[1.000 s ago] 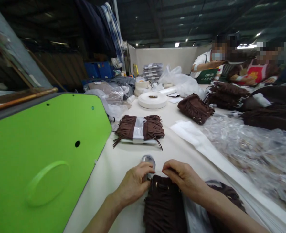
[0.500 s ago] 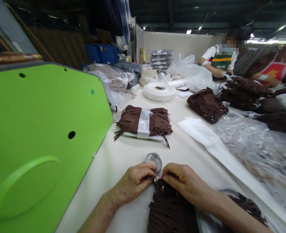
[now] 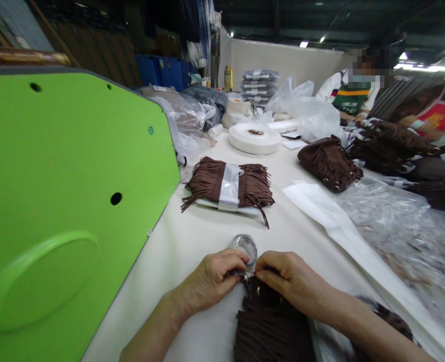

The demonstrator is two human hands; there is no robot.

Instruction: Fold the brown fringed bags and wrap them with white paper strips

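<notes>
A brown fringed suede bag (image 3: pixel 271 327) lies on the white table (image 3: pixel 192 241) right in front of me. My left hand (image 3: pixel 210 279) and my right hand (image 3: pixel 286 281) meet at its top edge, fingertips pinched together on a small metal part there. A small clear round container (image 3: pixel 245 245) sits just beyond my fingers. Farther off lies a flat fringed brown bag (image 3: pixel 230 186) wrapped with a white band.
A large green machine panel (image 3: pixel 64 201) fills the left. A white tape roll (image 3: pixel 255 138), another brown bag (image 3: pixel 330 162), white paper strips (image 3: pixel 331 216) and clear plastic sheeting (image 3: pixel 407 226) lie beyond. Two other people (image 3: pixel 358 95) work at the far right among piled brown bags.
My hands have drawn together, from slightly apart to pinched at one spot on the bag's top. The view has shifted a little to the left and down.
</notes>
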